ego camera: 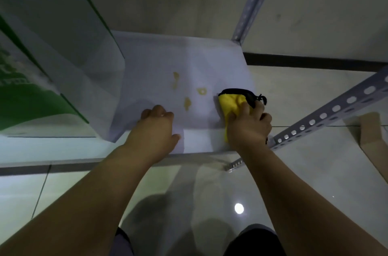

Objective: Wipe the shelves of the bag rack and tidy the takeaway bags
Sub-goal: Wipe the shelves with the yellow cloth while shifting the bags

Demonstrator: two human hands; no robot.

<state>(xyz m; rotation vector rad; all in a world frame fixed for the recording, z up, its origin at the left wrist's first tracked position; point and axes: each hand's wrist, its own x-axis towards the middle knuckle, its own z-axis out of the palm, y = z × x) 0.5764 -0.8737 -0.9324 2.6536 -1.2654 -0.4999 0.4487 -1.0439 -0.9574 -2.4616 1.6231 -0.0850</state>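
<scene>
A white metal shelf (168, 56) of the bag rack lies below me, with several yellowish stains (186, 103) near its middle. My right hand (248, 125) grips a yellow cloth with a black edge (231, 100) and presses it on the shelf's right side, just right of the stains. My left hand (157, 123) rests knuckles-up on the shelf near its front edge, fingers curled, holding nothing. White-and-green takeaway bags (42, 79) stand on the left part of the shelf.
Perforated grey rack posts rise at the back right (254, 1) and the front right (336, 108). A cardboard piece (373, 142) lies on the glossy tiled floor to the right. The wall stands behind the shelf.
</scene>
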